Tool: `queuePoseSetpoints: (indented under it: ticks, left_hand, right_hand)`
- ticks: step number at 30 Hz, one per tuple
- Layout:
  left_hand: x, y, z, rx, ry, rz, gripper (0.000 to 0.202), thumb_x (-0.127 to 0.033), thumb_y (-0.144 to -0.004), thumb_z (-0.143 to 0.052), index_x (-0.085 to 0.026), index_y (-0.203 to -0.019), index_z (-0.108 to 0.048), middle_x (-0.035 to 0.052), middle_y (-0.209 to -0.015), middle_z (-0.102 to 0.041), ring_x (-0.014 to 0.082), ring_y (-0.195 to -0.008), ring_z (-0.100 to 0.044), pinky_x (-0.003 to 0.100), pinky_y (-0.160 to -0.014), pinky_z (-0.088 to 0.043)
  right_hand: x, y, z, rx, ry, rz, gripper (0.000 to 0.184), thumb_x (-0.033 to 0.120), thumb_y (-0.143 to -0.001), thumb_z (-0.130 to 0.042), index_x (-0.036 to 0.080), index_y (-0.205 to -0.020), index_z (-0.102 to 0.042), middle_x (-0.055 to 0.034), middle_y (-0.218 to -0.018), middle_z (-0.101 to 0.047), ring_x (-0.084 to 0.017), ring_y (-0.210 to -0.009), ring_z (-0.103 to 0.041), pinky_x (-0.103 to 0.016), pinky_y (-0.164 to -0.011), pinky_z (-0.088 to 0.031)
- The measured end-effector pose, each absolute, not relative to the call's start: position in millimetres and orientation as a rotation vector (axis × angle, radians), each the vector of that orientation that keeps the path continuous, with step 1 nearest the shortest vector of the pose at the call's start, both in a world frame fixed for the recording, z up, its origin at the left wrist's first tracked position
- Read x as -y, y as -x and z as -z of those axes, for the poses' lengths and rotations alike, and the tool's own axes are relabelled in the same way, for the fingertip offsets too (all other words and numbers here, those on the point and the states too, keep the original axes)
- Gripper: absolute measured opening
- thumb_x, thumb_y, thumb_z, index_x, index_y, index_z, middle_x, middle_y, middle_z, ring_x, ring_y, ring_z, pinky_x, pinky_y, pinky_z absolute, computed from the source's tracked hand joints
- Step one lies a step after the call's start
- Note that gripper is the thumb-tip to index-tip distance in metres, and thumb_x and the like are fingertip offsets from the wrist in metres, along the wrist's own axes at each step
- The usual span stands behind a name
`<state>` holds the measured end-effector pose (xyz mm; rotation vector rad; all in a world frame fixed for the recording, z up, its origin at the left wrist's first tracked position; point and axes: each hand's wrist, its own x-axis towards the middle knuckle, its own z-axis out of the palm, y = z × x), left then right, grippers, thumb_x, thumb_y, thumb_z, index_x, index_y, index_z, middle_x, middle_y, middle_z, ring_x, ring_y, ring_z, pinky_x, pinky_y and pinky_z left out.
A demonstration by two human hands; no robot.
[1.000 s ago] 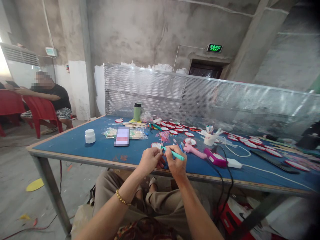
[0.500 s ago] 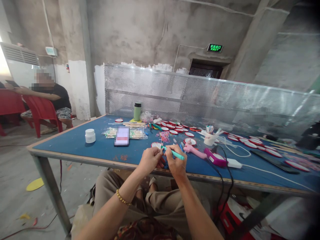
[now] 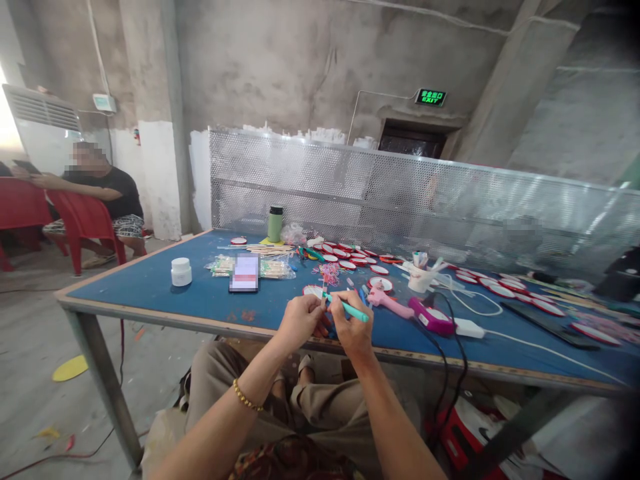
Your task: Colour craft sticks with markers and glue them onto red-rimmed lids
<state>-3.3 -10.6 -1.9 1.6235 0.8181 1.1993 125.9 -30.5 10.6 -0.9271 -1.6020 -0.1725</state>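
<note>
Just over the table's front edge, my left hand [image 3: 303, 317] pinches a thin pale stick [image 3: 325, 285] that points upward. My right hand [image 3: 353, 328] grips a teal marker [image 3: 356, 311] like a pen. Its tip meets the stick close to my left fingertips; the exact contact is too small to make out. Behind the fingers lies a white disc with a red rim [image 3: 312, 291], partly covered by my left hand. A tangle of pink and multicoloured bands [image 3: 329, 272] lies just beyond.
On the blue table [image 3: 145, 287] are a white jar [image 3: 181, 272], a phone [image 3: 244, 273], bagged sticks [image 3: 220, 266], a green bottle [image 3: 275, 225] and several red-rimmed discs [image 3: 347, 265]. At right are a pink glue gun [image 3: 391, 301], a purple device [image 3: 432, 317], a cup [image 3: 419, 279] and cables.
Both hands stay almost in place, still on the stick and the marker. The marker's back end dips very slightly.
</note>
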Motion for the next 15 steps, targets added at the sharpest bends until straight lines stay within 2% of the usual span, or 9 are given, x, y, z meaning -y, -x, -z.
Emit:
queuePoseSetpoints:
  ticks: [7, 15]
  left_hand:
    - [12.1, 3.3, 1.0, -0.814, -1.616, -1.195, 0.032, -0.044, -0.085, -0.055, -0.019, -0.066, -0.052, 0.0019, -0.057, -0.066, 0.0150, -0.047, -0.065, 0.020, -0.041, -0.047]
    - [13.0, 3.6, 0.3, -0.812, -1.600, -1.180, 0.029, -0.042, -0.085, -0.055, -0.019, -0.069, -0.054, 0.0043, -0.063, -0.070, 0.0149, -0.047, -0.065, 0.021, -0.043, -0.049]
  right_hand:
    - [30.2, -126.5, -9.8, 1.576, 0.933, 0.162, 0.018, 0.028, -0.093, -0.051, 0.020, -0.080, -0.062, 0.0005, -0.064, -0.064, -0.014, -0.057, -0.059, -0.026, -0.057, -0.048]
    - [28.4, -128.2, -7.8, 1.546, 0.946, 0.153, 0.017, 0.030, -0.093, -0.051, 0.021, -0.082, -0.061, 0.0001, -0.066, -0.065, -0.015, -0.059, -0.061, -0.028, -0.059, -0.049]
